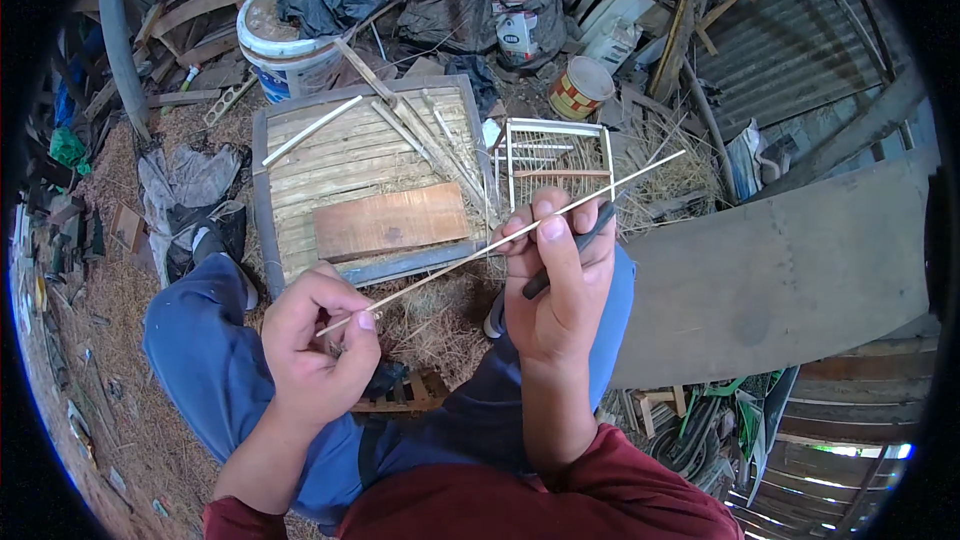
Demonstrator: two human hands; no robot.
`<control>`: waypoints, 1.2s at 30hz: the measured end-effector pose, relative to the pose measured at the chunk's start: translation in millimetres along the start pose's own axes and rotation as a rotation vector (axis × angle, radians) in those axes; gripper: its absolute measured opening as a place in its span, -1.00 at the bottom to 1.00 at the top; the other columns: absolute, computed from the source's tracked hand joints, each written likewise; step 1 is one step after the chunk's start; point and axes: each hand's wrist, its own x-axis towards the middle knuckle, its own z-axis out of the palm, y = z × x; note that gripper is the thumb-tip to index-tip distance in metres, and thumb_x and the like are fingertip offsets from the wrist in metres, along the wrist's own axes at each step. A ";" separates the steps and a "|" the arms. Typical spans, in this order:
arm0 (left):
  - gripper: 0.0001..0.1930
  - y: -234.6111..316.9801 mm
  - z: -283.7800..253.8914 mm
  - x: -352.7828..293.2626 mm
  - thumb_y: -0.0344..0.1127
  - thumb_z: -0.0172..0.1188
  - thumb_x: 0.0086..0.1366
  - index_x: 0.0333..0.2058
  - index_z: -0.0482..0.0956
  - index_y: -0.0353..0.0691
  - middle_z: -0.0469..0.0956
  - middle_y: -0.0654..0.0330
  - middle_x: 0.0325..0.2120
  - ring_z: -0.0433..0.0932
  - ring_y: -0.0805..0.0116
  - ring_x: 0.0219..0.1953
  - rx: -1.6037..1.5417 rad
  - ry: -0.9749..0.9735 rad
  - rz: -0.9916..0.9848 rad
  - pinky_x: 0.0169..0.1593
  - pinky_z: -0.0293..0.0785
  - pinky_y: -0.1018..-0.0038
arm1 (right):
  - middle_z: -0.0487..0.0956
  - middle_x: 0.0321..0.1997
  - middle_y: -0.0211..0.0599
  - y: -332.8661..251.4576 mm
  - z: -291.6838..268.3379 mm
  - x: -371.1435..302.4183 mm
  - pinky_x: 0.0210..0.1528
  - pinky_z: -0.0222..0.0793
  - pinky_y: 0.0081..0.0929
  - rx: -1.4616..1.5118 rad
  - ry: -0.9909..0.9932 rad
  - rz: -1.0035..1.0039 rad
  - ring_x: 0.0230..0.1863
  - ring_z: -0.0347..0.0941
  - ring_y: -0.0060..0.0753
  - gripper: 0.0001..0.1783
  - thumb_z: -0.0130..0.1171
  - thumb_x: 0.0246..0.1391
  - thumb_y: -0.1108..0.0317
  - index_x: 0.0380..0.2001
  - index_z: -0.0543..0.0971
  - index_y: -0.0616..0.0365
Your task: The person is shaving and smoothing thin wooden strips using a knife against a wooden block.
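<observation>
A thin, pale wooden stick (440, 274) slants up to the right across my lap, held at two places. Near its lower end, my left hand (322, 345) pinches it between thumb and curled fingers. My right hand (560, 285) grips it further along, thumb pressed on top, palm turned up. Tucked in the same right hand lies a dark-handled knife (537, 285); a thin blade seems to extend to the upper right. Beyond the stick, a brown wooden block (390, 220) rests on a low slatted board (300, 165).
Loose strips (312, 130) lie on the slatted board. A small stick-barred frame (558, 127) stands behind my right hand. At right is a broad grey panel (770, 280). Further back are a white bucket (285, 45), a red-and-yellow tin (581, 88) and scattered shavings.
</observation>
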 end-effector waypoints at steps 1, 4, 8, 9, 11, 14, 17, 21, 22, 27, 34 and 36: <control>-0.85 2.9 -1.4 0.5 -0.63 0.09 0.27 -0.25 0.44 -0.25 0.42 0.23 -0.36 0.36 0.49 -0.31 0.003 -0.033 -0.055 -0.20 0.28 0.56 | 0.52 -0.10 -0.21 0.3 0.2 0.1 -0.05 0.55 -0.23 0.003 -0.001 0.000 -0.16 0.56 -0.31 -0.63 0.22 0.28 0.60 -0.14 0.24 -0.02; -0.84 4.2 -1.8 2.6 -0.63 0.10 0.27 -0.23 0.43 -0.25 0.42 0.23 -0.36 0.36 0.47 -0.30 0.010 -0.020 -0.058 -0.17 0.30 0.54 | 0.53 -0.11 -0.21 0.9 0.1 0.7 -0.04 0.55 -0.21 0.020 0.006 -0.002 -0.17 0.56 -0.30 -0.62 0.22 0.27 0.61 -0.14 0.23 -0.03; -0.85 -2.9 2.0 4.1 -0.65 0.19 0.24 -0.26 0.48 -0.30 0.45 0.26 -0.39 0.31 0.62 -0.45 -0.062 0.056 0.012 -0.39 0.19 0.64 | 0.54 -0.13 -0.22 0.8 -0.3 0.2 -0.06 0.57 -0.22 0.051 -0.012 -0.009 -0.16 0.58 -0.27 -0.60 0.22 0.26 0.62 -0.15 0.23 -0.04; -0.85 0.1 0.9 4.1 -0.64 0.15 0.26 -0.25 0.45 -0.26 0.43 0.25 -0.38 0.32 0.53 -0.38 -0.039 0.027 -0.004 -0.24 0.27 0.56 | 0.55 -0.14 -0.22 0.6 -0.4 -0.1 -0.06 0.58 -0.22 0.056 -0.007 -0.011 -0.16 0.58 -0.27 -0.60 0.22 0.25 0.63 -0.15 0.23 -0.04; -0.84 2.1 1.2 4.7 -0.62 0.11 0.29 -0.24 0.41 -0.22 0.40 0.24 -0.36 0.34 0.43 -0.30 -0.017 -0.003 -0.020 -0.09 0.34 0.47 | 0.55 -0.14 -0.22 0.2 -2.6 0.0 -0.07 0.59 -0.22 0.057 -0.017 -0.015 -0.16 0.59 -0.26 -0.60 0.22 0.24 0.63 -0.15 0.23 -0.04; -0.84 2.8 3.3 6.2 -0.62 0.11 0.29 -0.24 0.41 -0.22 0.39 0.25 -0.38 0.33 0.44 -0.31 -0.027 0.006 -0.002 -0.08 0.36 0.43 | 0.55 -0.15 -0.22 -0.9 -3.3 -0.3 -0.07 0.60 -0.23 0.068 -0.027 -0.017 -0.16 0.60 -0.26 -0.59 0.22 0.23 0.64 -0.15 0.22 -0.05; -0.84 3.2 4.8 7.7 -0.62 0.10 0.29 -0.25 0.40 -0.22 0.38 0.25 -0.39 0.31 0.44 -0.33 -0.039 0.011 0.039 -0.08 0.37 0.40 | 0.55 -0.15 -0.21 -2.0 -2.8 -1.4 -0.07 0.61 -0.23 0.077 -0.019 -0.014 -0.16 0.61 -0.25 -0.58 0.22 0.23 0.65 -0.15 0.22 -0.05; -0.84 1.9 5.4 8.0 -0.63 0.10 0.29 -0.25 0.40 -0.22 0.37 0.26 -0.40 0.29 0.44 -0.34 -0.040 0.020 0.054 -0.09 0.37 0.39 | 0.54 -0.13 -0.19 -2.7 -2.2 -1.7 -0.08 0.63 -0.21 0.096 -0.011 -0.007 -0.16 0.62 -0.22 -0.58 0.21 0.22 0.65 -0.16 0.21 -0.04; -0.84 0.8 5.3 8.1 -0.63 0.10 0.29 -0.25 0.40 -0.22 0.36 0.26 -0.40 0.29 0.44 -0.35 -0.034 0.023 0.067 -0.09 0.36 0.39 | 0.54 -0.13 -0.19 -2.8 -2.3 -1.8 -0.08 0.63 -0.21 0.097 -0.011 -0.007 -0.16 0.62 -0.22 -0.58 0.21 0.22 0.65 -0.16 0.21 -0.04; -0.82 -10.1 3.8 7.1 -0.65 0.18 0.21 -0.24 0.46 -0.30 0.44 0.18 -0.37 0.38 0.49 -0.33 -0.072 0.040 0.146 -0.23 0.31 0.58 | 0.53 -0.13 -0.19 -2.7 -4.6 -2.5 -0.06 0.62 -0.20 0.101 -0.036 -0.011 -0.15 0.62 -0.22 -0.58 0.19 0.22 0.66 -0.15 0.21 -0.04; -0.82 -11.9 3.6 7.7 -0.64 0.19 0.20 -0.24 0.46 -0.29 0.42 0.18 -0.37 0.36 0.48 -0.35 -0.068 0.036 0.148 -0.24 0.29 0.57 | 0.54 -0.14 -0.20 -2.9 -5.5 -2.9 -0.06 0.60 -0.18 0.101 -0.037 -0.007 -0.14 0.62 -0.20 -0.59 0.18 0.22 0.66 -0.15 0.20 -0.04; -0.81 -12.7 3.3 7.7 -0.64 0.19 0.20 -0.24 0.46 -0.29 0.42 0.18 -0.36 0.36 0.47 -0.34 -0.076 0.039 0.150 -0.23 0.30 0.56 | 0.54 -0.14 -0.20 -2.7 -4.9 -3.6 -0.06 0.59 -0.19 0.095 -0.027 -0.004 -0.15 0.62 -0.20 -0.58 0.17 0.22 0.67 -0.14 0.20 -0.04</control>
